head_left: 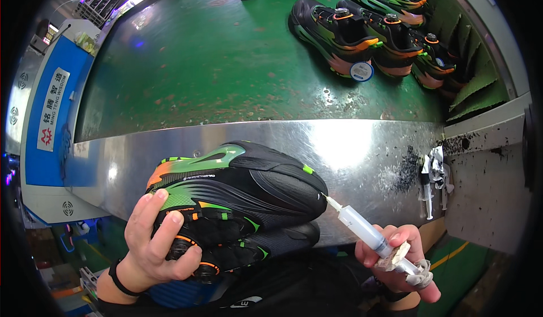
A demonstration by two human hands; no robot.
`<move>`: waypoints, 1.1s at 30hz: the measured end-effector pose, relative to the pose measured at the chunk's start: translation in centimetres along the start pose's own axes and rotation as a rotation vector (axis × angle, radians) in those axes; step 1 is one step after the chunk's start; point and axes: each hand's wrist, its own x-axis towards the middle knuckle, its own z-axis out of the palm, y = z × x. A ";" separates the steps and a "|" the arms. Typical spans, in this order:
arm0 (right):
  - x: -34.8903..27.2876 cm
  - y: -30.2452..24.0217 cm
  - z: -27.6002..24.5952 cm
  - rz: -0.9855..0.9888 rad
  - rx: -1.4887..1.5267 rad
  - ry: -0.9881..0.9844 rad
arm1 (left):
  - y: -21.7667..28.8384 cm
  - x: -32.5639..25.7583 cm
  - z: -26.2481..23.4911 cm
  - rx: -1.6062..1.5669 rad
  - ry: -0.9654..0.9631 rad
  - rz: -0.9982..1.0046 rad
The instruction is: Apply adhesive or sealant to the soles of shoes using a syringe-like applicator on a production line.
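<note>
My left hand [157, 244] grips a black sports shoe [243, 192] with green and orange accents, lying on its side, sole edge upward. A second similar shoe [271, 242] sits just beneath it, close to my body. My right hand [399, 260] holds a clear plastic syringe [362, 229], thumb end wrapped in tape. The syringe's thin tip touches the toe of the upper shoe at its sole seam.
A shiny metal ledge [350, 147] runs across in front of me, with spare syringes [430, 184] stuck at its right end. Beyond lies a green conveyor belt [198, 62] carrying several matching shoes [362, 31] at the upper right. A blue machine panel [54, 113] stands at left.
</note>
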 end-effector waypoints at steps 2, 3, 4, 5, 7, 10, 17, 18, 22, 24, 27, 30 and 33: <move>0.0 -0.1 0.6 -0.030 -0.016 0.073 | 0.0 -0.1 -0.1 -0.006 0.000 -0.013; -0.2 -0.1 0.5 -0.016 -0.067 0.056 | 0.1 -0.1 -0.1 -0.007 -0.001 -0.011; -0.4 0.2 0.2 -0.016 -0.066 0.059 | 0.1 -0.1 -0.1 -0.003 -0.001 -0.013; -0.5 0.6 -0.2 -0.053 -0.112 0.005 | 0.1 0.0 -0.2 0.002 0.001 -0.014; -0.8 0.6 -0.5 -0.069 -0.168 -0.058 | 0.2 0.0 -0.2 0.003 0.002 -0.015; -1.0 0.5 -0.5 -0.054 -0.199 -0.077 | 0.2 0.0 -0.1 0.003 0.003 -0.016; -0.7 -0.5 0.5 -0.025 -0.353 -0.065 | -0.2 0.3 -0.1 -0.006 0.014 -0.015; -0.8 -0.8 0.4 -0.022 -0.401 -0.087 | -0.1 0.5 -0.3 0.001 0.015 -0.013; -2.1 -1.0 0.1 -0.256 -0.467 0.046 | -0.6 1.3 -0.2 -0.068 0.043 -0.023; -2.1 -0.7 -1.4 -0.261 -0.431 0.074 | -1.9 2.2 0.0 -0.148 -0.007 -0.029; -3.1 -0.2 -3.1 -0.175 -0.439 0.199 | -5.2 5.1 1.5 -0.182 0.108 -0.097; -5.3 -0.2 -4.7 -0.098 -0.516 0.214 | -9.9 10.5 2.1 -0.286 0.273 -0.256; -6.1 -0.2 -4.6 -0.036 -0.571 0.248 | -15.6 17.5 4.1 -0.441 0.418 -0.399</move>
